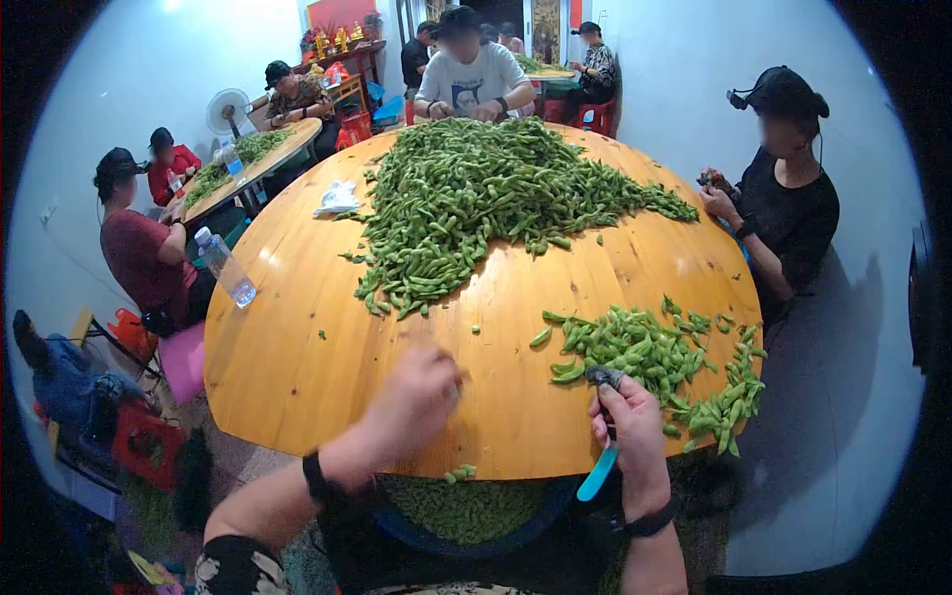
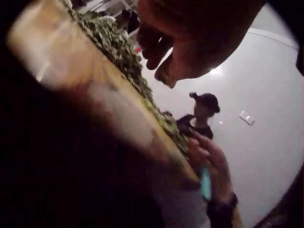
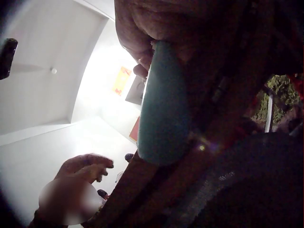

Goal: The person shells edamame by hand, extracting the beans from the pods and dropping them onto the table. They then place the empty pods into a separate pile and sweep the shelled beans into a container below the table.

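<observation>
A round wooden table [image 1: 297, 367] fills the middle of the room, and one person [image 1: 471, 79] works at its far side, another [image 1: 798, 203] at its right side, faces blurred. The large heap of green pods [image 1: 466, 208] covers the far half of the table. Below the table's near edge sits a dark tub [image 1: 392, 521] of small green pieces [image 1: 466, 511], its back part cut off from sight by the tabletop. The smaller pile of pods [image 1: 635, 347] lies on the table's near right part, some pods at the very rim. A clear bottle [image 1: 228, 268] stands by the table's left edge. The left hand [image 1: 416, 397] is over the table's near middle, smeared by motion; its fingers are loosely bent, a little apart, and I can make out nothing in them. The right hand [image 1: 632, 426], beside the smaller pile at the table's near edge, grips a teal handle [image 1: 597, 474] that sticks out below the fist; the rest of the tool is hidden by the fingers. Something dark [image 1: 603, 376] covers a fingertip there, too unclear to name.
</observation>
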A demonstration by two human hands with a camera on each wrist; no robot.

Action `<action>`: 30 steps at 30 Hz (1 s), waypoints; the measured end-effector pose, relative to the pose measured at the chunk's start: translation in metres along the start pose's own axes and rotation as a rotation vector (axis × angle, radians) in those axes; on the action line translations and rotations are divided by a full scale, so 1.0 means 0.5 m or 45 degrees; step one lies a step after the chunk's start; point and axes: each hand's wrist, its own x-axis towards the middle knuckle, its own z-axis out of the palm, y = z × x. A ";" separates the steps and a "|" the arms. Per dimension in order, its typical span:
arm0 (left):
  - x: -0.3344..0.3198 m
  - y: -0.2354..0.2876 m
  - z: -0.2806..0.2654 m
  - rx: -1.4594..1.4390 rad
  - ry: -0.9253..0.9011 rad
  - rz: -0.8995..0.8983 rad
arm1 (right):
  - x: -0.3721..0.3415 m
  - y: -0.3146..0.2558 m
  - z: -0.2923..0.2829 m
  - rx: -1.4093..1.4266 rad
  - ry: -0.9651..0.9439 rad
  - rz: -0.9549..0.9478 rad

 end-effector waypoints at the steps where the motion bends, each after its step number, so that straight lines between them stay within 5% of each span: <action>1: 0.038 -0.040 0.004 0.107 0.045 -0.039 | -0.001 -0.001 0.000 -0.003 0.005 -0.008; 9: 0.180 -0.237 0.054 0.597 0.101 -0.149 | -0.005 -0.015 0.012 -0.029 0.042 0.052; 15: 0.096 -0.212 0.041 0.071 0.118 -0.409 | -0.005 -0.013 0.017 -0.059 0.015 0.101; 20: 0.095 -0.127 0.019 -0.390 0.110 -0.485 | 0.004 -0.034 0.071 -0.170 -0.266 0.162; 24: 0.089 -0.060 0.051 -0.497 0.016 -0.163 | 0.029 -0.037 0.144 -0.271 -0.242 0.114; 30: 0.066 -0.068 0.065 -0.515 -0.086 -0.075 | 0.056 -0.008 0.183 -0.188 -0.369 0.226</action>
